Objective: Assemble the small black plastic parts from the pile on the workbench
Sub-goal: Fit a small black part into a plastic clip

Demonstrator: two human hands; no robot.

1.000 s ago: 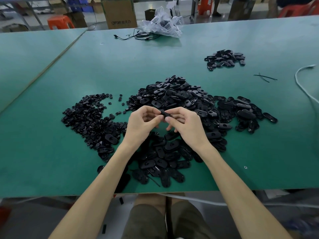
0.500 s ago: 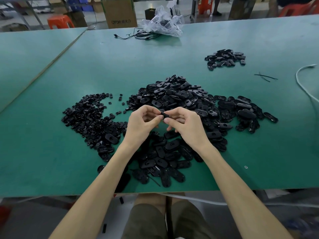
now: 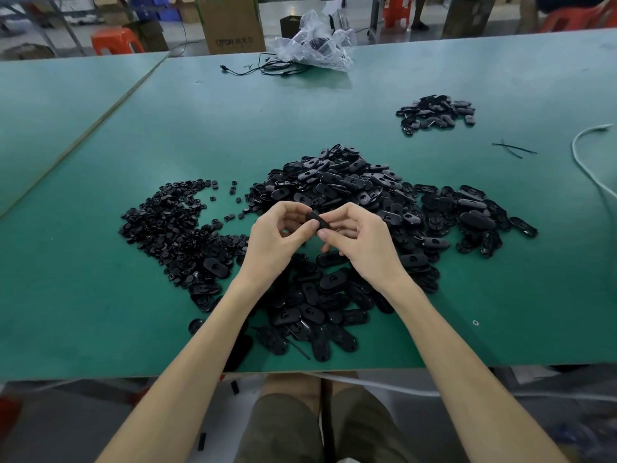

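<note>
A big pile of black oval plastic shells [image 3: 350, 192] covers the middle of the green workbench [image 3: 83, 295]. To its left lies a pile of smaller round black parts [image 3: 167, 222]. Above the pile's near part, my left hand [image 3: 277, 242] and my right hand [image 3: 360, 245] meet, and both pinch one black oval part [image 3: 315, 219] between thumbs and fingertips. Most of that part is hidden by my fingers.
A smaller heap of black parts [image 3: 434, 111] lies at the far right. A clear plastic bag [image 3: 317, 45] and black cable [image 3: 263, 68] sit at the far edge. A white cable [image 3: 587, 162] and black ties [image 3: 514, 149] are at the right. Cardboard boxes and orange stools stand beyond.
Both hands stay together over the pile. The pinched part has turned slightly, so more of its rounded end shows above my fingers.
</note>
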